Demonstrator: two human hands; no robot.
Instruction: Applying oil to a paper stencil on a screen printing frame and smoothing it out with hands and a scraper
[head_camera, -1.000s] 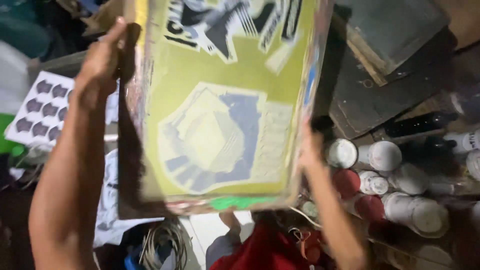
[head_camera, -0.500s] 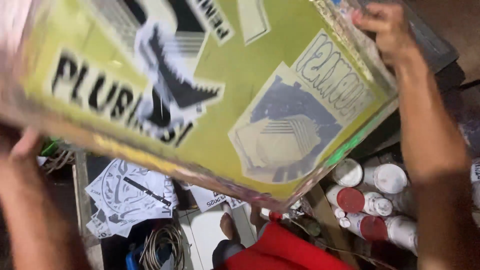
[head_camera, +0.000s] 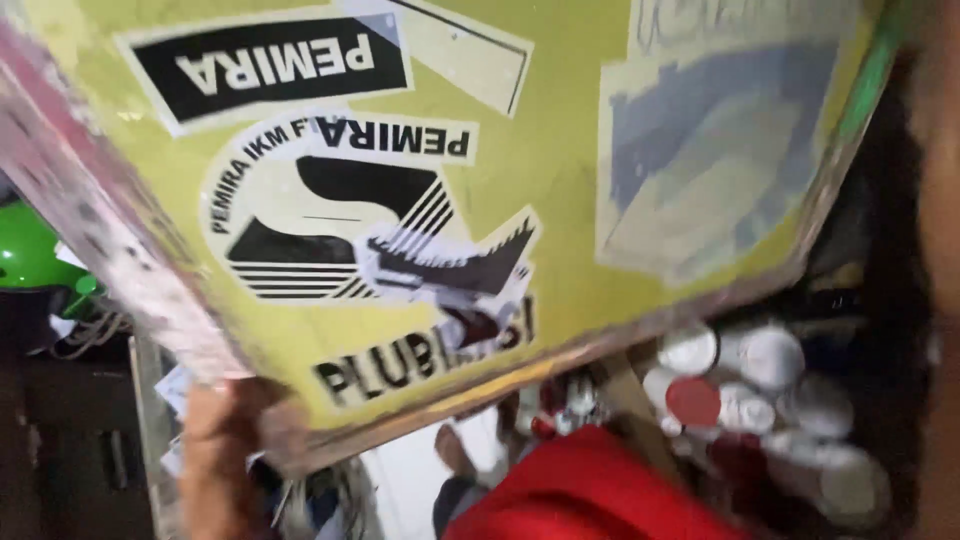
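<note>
Left hand (head_camera: 225, 455) gripping frame's lower corner; right arm at far edge, fingers unseen.

Fingers clamped under printing screen (head_camera: 480, 200), held up tilted, close to the lens; likely stiff, wide, fairly light, mesh fragile, best held by frame edges; yellow-green mesh, black-and-white stencil patches, pale blue block; lidded jars (head_camera: 760, 390) below right.

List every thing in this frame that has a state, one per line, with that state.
Screen-printing frame: lifted, tilted, filling most of the view; yellow-green mesh carries black and pale blue stencil patches.
Left hand: grip closed on the frame's lower corner.
Right hand: mostly out of view; only the forearm shows at the edge.
Jars: upright, lids on, white and red.
</note>
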